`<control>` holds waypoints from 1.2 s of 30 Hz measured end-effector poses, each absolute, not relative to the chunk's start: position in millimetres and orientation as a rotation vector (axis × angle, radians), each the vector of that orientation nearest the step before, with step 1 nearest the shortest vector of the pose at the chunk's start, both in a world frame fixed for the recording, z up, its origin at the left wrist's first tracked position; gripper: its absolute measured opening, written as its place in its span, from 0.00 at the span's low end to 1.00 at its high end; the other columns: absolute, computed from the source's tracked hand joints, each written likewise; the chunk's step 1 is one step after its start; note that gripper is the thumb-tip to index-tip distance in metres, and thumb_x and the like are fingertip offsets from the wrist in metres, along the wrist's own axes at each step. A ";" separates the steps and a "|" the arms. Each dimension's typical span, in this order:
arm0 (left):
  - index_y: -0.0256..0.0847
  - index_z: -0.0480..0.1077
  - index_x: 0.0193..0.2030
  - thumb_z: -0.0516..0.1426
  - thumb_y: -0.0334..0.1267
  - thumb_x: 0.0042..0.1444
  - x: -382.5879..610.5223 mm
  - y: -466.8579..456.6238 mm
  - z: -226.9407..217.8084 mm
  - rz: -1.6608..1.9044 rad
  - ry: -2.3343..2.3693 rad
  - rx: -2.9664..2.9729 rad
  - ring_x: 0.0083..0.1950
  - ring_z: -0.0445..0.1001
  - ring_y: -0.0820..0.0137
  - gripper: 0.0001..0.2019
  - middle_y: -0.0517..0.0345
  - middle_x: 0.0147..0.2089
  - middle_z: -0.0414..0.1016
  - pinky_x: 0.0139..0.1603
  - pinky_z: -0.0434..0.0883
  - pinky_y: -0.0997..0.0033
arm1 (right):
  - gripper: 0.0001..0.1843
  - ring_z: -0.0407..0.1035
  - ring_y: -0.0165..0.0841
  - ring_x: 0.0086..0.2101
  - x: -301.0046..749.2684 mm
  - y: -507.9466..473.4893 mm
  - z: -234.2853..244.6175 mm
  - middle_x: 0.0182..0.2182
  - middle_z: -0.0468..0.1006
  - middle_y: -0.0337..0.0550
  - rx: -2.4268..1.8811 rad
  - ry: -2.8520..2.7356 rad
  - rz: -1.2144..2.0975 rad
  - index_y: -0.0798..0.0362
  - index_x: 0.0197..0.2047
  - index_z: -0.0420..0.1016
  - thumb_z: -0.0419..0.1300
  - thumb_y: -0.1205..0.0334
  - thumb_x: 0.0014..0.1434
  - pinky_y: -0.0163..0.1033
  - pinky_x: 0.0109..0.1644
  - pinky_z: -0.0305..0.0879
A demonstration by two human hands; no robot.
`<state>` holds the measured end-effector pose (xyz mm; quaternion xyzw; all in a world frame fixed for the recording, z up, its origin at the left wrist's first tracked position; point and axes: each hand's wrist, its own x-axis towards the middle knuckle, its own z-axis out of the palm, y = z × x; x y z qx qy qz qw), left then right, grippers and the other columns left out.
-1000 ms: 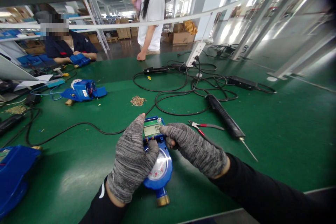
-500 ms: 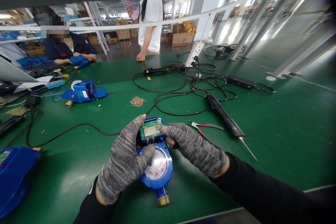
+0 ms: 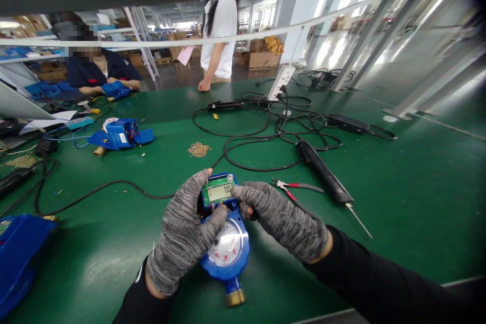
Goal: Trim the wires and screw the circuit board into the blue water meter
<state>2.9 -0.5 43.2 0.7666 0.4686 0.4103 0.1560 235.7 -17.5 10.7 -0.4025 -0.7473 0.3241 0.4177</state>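
Your left hand (image 3: 186, 235) has slid back off the water meter (image 3: 243, 258) since a second ago. More of the white dial (image 3: 228, 248) shows now, and the thumb lies across its upper rim rather than over its face. Your right hand (image 3: 283, 220) has hardly shifted.

Left hand, grey knit glove: fingers curled round the meter's left side. The index finger stretches up along the left edge of the circuit board (image 3: 217, 180), and the thumb presses on the blue housing just below it. The hand is mostly closed, gripping the meter.

Right hand, same glove: fingers bent, index tip touching the board's right edge, thumb tucked in against the housing. It has a light pinch on the board, with the other fingers folded.

The meter lies flat on the green bench (image 3: 398, 202), close to the near edge and about midway along, with the brass fitting (image 3: 235, 297) pointing at you. The board sits tilted at the meter's far end, its small display (image 3: 220, 193) facing up.

Just right of your right hand are red-handled pliers (image 3: 298, 186). Beyond them lies an electric screwdriver (image 3: 324, 174), bit toward the near edge. Both are apart from the hand. Black cables (image 3: 246, 136) loop behind, and a heap of small brass screws (image 3: 199, 149) sits farther in. A second blue meter (image 3: 121, 134) lies toward the far left. A seated person (image 3: 117, 68) is at the far-left edge, and a standing person (image 3: 220, 35) is at the far edge.
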 end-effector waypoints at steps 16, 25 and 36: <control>0.42 0.64 0.62 0.62 0.34 0.56 -6.3 16.7 38.4 1.204 1.149 2.364 0.58 0.77 0.57 0.27 0.45 0.59 0.75 0.58 0.78 0.50 | 0.18 0.73 0.34 0.31 214.4 -12.0 47.9 0.29 0.77 0.43 -1.159 -1.540 1.081 0.52 0.36 0.80 0.57 0.47 0.64 0.43 0.42 0.75; 0.44 0.61 0.65 0.64 0.36 0.55 -16.0 22.0 37.1 1.187 1.046 2.410 0.58 0.77 0.58 0.31 0.46 0.59 0.75 0.57 0.78 0.55 | 0.16 0.73 0.34 0.33 206.7 -15.9 45.8 0.30 0.76 0.41 -1.169 -1.350 1.230 0.52 0.34 0.76 0.59 0.47 0.62 0.43 0.43 0.75; 0.47 0.57 0.68 0.63 0.32 0.55 -7.1 13.8 37.7 1.158 1.045 2.241 0.66 0.69 0.56 0.34 0.48 0.66 0.68 0.67 0.68 0.48 | 0.13 0.72 0.34 0.35 219.6 -13.8 26.9 0.34 0.76 0.41 -1.112 -1.591 1.048 0.47 0.45 0.80 0.54 0.55 0.68 0.44 0.46 0.73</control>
